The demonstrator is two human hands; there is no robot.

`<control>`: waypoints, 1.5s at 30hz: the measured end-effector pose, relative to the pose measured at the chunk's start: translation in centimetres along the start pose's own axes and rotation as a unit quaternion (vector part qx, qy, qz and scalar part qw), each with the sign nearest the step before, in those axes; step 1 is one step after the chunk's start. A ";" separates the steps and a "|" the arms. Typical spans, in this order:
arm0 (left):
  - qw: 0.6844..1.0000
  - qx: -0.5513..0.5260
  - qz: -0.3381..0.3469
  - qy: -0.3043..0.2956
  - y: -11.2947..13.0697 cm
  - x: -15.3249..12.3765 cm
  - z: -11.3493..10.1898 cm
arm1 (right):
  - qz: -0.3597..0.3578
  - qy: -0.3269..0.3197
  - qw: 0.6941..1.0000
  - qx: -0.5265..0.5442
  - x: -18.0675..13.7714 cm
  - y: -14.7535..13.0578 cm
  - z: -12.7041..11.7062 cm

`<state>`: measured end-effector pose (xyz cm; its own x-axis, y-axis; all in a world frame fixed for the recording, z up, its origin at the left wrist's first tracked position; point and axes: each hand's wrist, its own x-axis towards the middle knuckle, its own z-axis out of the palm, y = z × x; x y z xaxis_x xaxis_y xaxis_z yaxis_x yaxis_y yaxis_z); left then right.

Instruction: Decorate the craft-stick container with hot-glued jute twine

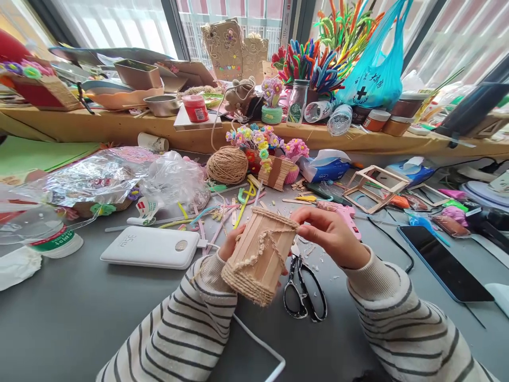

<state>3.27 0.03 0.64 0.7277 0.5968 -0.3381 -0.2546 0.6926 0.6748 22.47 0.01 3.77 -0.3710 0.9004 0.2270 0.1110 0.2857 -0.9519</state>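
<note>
A small cup-shaped holder (254, 249) made of wooden craft sticks is tilted above the table. Twine wraps its base and rim, and a twine zigzag with a braided strand runs over its side. My left hand (231, 241) grips it from behind and below; most of those fingers are hidden by the holder. At the rim's right end, my right hand (328, 233) pinches with thumb and forefinger, on what looks like the twine there. Black-handled scissors (304, 289), spotted with white residue, lie on the table just below my right hand.
A white power bank (151, 247) with a cable lies at left, a phone (445, 262) at right. Behind the holder are a twine ball (227, 165), a pink glue gun (345, 216), a stick frame (376, 187) and scattered pipe cleaners. A crowded shelf (191, 139) runs along the back.
</note>
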 end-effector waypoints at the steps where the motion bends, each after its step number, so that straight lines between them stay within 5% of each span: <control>1: 0.998 0.032 0.006 0.055 0.2 0.2 -0.2 | 0.006 0.010 1.000 0.002 0.1 0.3 -0.2; 3: 0.969 0.078 0.127 0.198 0.9 0.3 -0.9 | 0.015 0.035 0.999 0.002 0.3 0.9 -0.8; 7: 0.917 0.120 0.253 0.285 2.5 -1.6 -2.6 | 0.041 0.068 0.997 -0.006 0.7 2.5 -1.5; 8: 0.867 0.188 0.334 0.319 2.9 -2.4 -2.7 | 0.049 0.071 0.996 -0.007 0.9 2.9 -1.4; 10: 0.789 0.311 0.378 0.372 3.3 -4.1 -2.9 | 0.064 0.074 0.995 -0.006 1.1 3.6 -1.1; 17: 0.565 0.642 0.201 0.478 4.1 -7.6 -3.7 | 0.094 0.080 0.992 0.035 1.1 5.4 -0.1; 22: 0.534 0.704 0.139 0.447 4.3 -7.3 -4.1 | 0.088 0.130 0.985 0.069 1.2 6.1 -0.3; 28: 0.429 0.760 0.109 0.475 4.5 -7.1 -4.1 | 0.064 0.198 0.975 0.075 1.6 6.0 -1.1; 32: 0.396 0.773 0.000 0.496 4.3 -8.4 -3.8 | 0.038 0.217 0.975 0.027 1.7 6.0 -1.4; 36: 0.428 0.736 -0.097 0.516 4.7 -9.4 -3.1 | -0.006 0.227 0.972 -0.069 1.3 5.2 -1.4; 40: 0.471 0.718 -0.087 0.504 5.0 -9.6 -2.9 | -0.092 0.219 0.951 -0.200 0.6 3.2 -0.4; 45: 0.498 0.702 -0.051 0.507 4.6 -9.5 -3.4 | -0.186 0.121 0.912 -0.343 0.7 1.8 2.3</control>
<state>-6.97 -1.12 4.72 -0.1853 0.9781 -0.0948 0.9642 0.1996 0.1746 20.30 0.40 1.80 -0.2949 0.7211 0.6269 0.6014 0.6499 -0.4647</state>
